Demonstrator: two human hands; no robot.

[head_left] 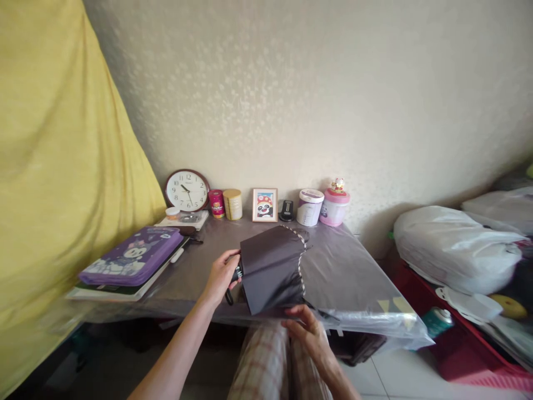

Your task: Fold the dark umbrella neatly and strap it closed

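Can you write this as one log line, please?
umbrella: closed, unwrapped | left hand: grips handle | right hand: open, near umbrella | place: over table

Plastic-covered table (pixel 350 272), and back row runs red tin (pixel 217 204), yellow canister (pixel 232 205), panda picture frame (pixel 265 205), small black object (pixel 287 210), white-purple tub (pixel 310 208), pink tub (pixel 334 209); clock (pixel 187 190) probably stands there too; book stack (pixel 112 293) left.

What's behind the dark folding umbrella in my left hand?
Beyond the umbrella stand a framed panda picture, a small black object and a lidded tub. The canopy covers part of the tabletop; anything there can't be seen.
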